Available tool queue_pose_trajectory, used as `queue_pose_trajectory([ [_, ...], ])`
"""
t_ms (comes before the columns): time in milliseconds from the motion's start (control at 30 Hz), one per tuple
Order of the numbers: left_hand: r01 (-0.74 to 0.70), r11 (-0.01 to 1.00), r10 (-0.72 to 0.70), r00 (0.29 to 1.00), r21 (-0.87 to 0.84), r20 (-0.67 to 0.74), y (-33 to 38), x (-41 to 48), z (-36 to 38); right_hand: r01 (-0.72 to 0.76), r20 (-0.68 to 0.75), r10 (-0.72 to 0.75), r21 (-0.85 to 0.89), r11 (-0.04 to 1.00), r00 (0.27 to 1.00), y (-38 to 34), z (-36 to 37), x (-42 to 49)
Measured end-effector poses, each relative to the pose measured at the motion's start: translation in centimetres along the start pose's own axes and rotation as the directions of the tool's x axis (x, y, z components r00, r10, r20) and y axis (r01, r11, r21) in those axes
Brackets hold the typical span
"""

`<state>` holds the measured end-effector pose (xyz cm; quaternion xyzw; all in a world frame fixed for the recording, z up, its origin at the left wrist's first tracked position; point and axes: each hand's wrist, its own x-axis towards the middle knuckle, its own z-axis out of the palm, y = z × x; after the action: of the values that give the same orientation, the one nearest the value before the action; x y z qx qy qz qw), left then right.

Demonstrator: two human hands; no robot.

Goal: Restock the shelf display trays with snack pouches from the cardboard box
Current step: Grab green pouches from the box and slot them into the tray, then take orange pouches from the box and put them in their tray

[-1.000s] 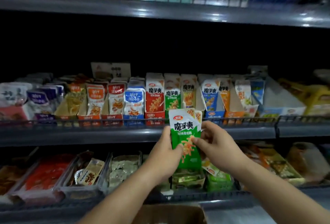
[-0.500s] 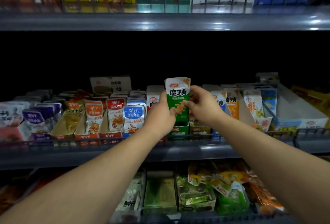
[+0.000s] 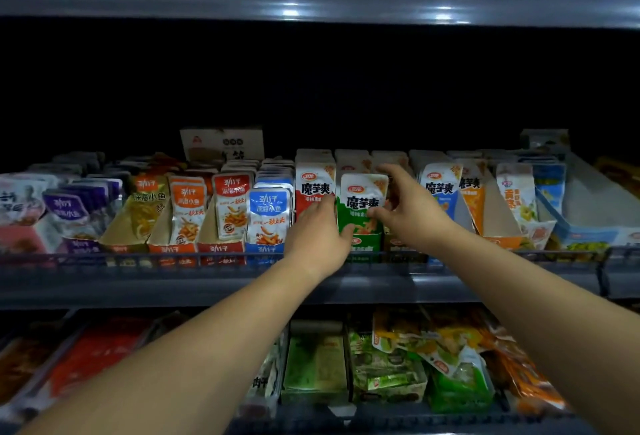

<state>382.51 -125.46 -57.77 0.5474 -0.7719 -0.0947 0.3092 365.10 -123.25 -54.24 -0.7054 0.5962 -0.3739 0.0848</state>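
Left hand (image 3: 320,230) grips the green pouch (image 3: 362,200) by its lower left edge, thumb across the front. Right hand (image 3: 410,207) is spread loose w/ only the thumb on the pouch's face, fingers up by the top right corner. Pouch stands upright at the front of the green tray (image 3: 370,244), right beside the red pouch (image 3: 313,185), so we reckon it's basically seated & we're just squaring it up. Box isn't in view rn.

What could go wrong from here imo:
- If we let go before the bottom sits behind the tray lip, it prob tips fwd over the rail (image 3: 173,258) and drops. Foil looks slick, so it won't hold itself.
- Left knuckles are touching the red pouch, so pulling back carelessly could drag that one out too.
- Right fingers reach over the row behind and a clumsy exit could flatten those.
- Can't tell how full the tray is behind it. If it's packed tight, the front pouch may pop back out.
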Motion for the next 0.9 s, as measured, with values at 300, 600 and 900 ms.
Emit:
queue_pose_trajectory([
  [300, 0.052, 0.998, -0.052, 0.999, -0.022, -0.001, -0.1, -0.1, 0.0, 0.016, -0.018, -0.019, -0.165, 0.986, 1.0, 0.8, 1.3, 4.1],
  [600, 0.048, 0.998, -0.048, 0.999, -0.042, 0.02, -0.4, 0.0, 0.1, 0.019, 0.006, -0.018, -0.351, 0.936, 1.0, 1.1, 2.2, 6.7],
  [900, 0.021, 1.0, -0.021, 1.0, -0.011, -0.002, -0.1, -0.3, 0.1, 0.026, -0.04, -0.038, -0.268, 0.963, 0.998, 1.7, 1.6, 4.9],
])
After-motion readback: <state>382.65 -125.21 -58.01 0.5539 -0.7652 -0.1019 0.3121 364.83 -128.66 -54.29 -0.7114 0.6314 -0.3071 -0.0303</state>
